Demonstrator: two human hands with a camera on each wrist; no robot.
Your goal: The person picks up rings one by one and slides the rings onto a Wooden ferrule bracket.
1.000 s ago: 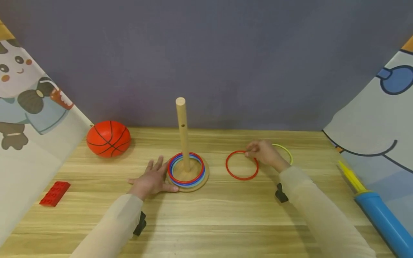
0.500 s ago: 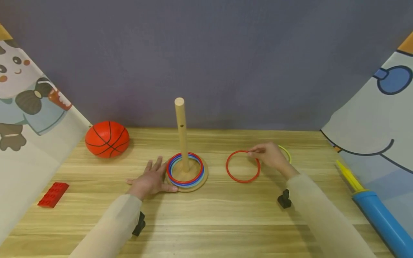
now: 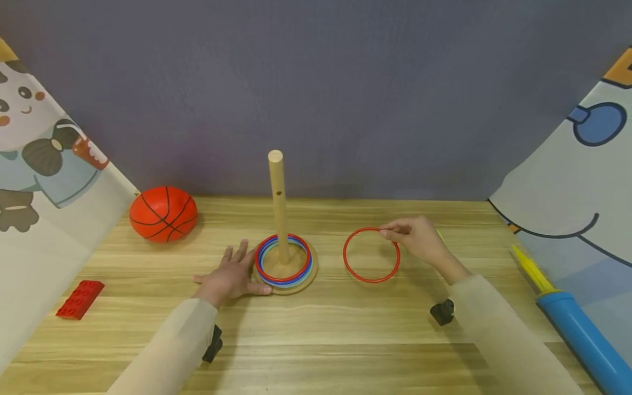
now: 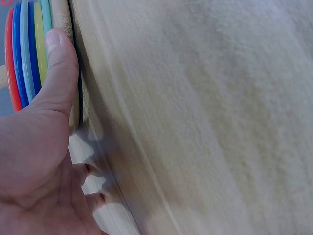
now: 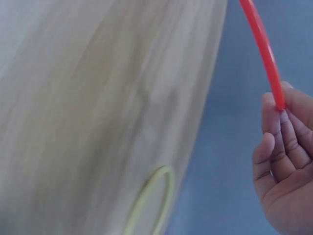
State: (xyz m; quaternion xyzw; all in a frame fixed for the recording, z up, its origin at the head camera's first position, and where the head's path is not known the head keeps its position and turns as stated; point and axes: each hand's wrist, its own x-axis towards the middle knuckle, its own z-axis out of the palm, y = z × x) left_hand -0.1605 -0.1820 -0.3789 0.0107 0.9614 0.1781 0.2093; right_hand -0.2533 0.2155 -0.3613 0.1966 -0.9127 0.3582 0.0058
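Note:
My right hand (image 3: 417,240) pinches a red ring (image 3: 371,281) at its far right edge; in the right wrist view the red ring (image 5: 264,49) stands up from the fingertips. A wooden peg stand (image 3: 278,208) holds several stacked rings (image 3: 283,282) round the foot of its post, a red one on top. Left of the stand, my left hand (image 3: 229,280) lies with fingers spread and straight, its thumb touching the stand's base. In the left wrist view that thumb lies across the base (image 4: 61,17) and the lower rings. A yellow ring (image 5: 168,183) lies on the table, mostly hidden by my right hand in the head view.
A red toy basketball (image 3: 163,214) sits at the back left, with a red toy brick (image 3: 80,299) nearer on the wooden table (image 3: 316,351). At the right edge lies a blue hand pump (image 3: 577,329) with a yellow nozzle. A grey wall closes the back.
My right hand has moved slightly right with the red ring, which is now raised off the table. More of the yellow ring is covered. The left hand stays at the stand.

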